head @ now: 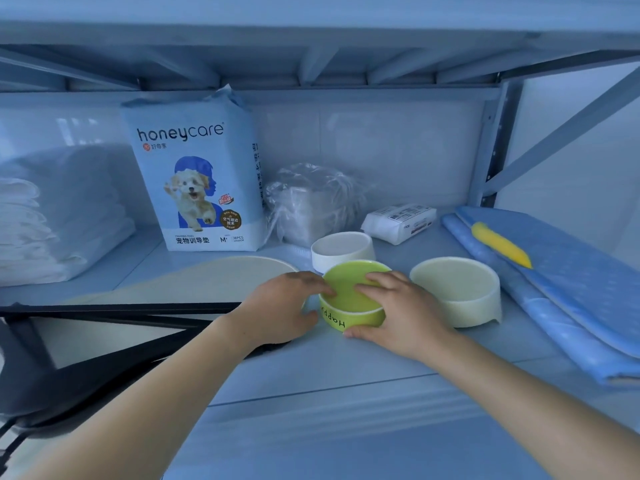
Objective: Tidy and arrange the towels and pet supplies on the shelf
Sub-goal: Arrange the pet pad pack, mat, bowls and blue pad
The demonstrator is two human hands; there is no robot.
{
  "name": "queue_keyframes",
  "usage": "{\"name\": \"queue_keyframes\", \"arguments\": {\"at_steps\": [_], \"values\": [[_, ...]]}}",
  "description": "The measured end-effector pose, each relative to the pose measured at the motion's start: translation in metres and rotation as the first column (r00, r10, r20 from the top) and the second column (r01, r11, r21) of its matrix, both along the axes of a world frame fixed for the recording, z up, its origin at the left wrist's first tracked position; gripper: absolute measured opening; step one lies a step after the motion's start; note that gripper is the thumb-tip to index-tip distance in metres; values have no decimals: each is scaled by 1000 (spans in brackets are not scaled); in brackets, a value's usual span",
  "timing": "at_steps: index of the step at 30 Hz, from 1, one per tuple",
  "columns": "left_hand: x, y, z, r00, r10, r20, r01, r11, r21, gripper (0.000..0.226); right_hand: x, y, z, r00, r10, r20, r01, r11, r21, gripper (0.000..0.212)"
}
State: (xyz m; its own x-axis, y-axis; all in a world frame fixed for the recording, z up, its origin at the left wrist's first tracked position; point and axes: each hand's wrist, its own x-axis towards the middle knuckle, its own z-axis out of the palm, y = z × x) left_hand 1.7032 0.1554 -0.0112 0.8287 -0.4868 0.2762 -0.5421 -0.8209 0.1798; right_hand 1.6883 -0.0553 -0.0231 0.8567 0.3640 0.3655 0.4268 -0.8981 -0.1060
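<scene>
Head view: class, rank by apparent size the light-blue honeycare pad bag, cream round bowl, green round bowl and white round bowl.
1. light-blue honeycare pad bag
2. cream round bowl
3. green round bowl and white round bowl: alike; white sits farther back, so unranked.

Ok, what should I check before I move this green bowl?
1. Left hand gripping green bowl: ok.
2. Right hand gripping it: ok.
3. Nothing seen inside it: ok.
4. Clear of white bowl behind: cannot tell, rims overlap in view.
5. Apart from cream bowl: ok.
6. Bare shelf in front: ok.
</scene>
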Motion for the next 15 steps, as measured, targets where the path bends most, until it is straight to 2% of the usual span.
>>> {"name": "queue_keyframes", "arguments": {"at_steps": [6, 9, 12, 15], "values": [[9, -7, -10, 996, -76, -50, 73, 996, -61, 61, -1, -8, 2, 1000, 10, 5, -10, 1000, -4, 71], [10, -14, -9, 996, -77, 42, 82, 987, -141, 62, 2, -11, 6, 1000, -6, 14, 6, 998, 60, 68], [11, -19, -3, 981, -91, 171, 129, 965, -227, 53, 4, -14, 12, 999, -8, 34, 2, 987, 163, 57], [13, -19, 5, 960, -152, 235, 219, 931, -292, 47, 6, -19, 17, 998, 63, -3, -59, 955, 290, 52]]}}
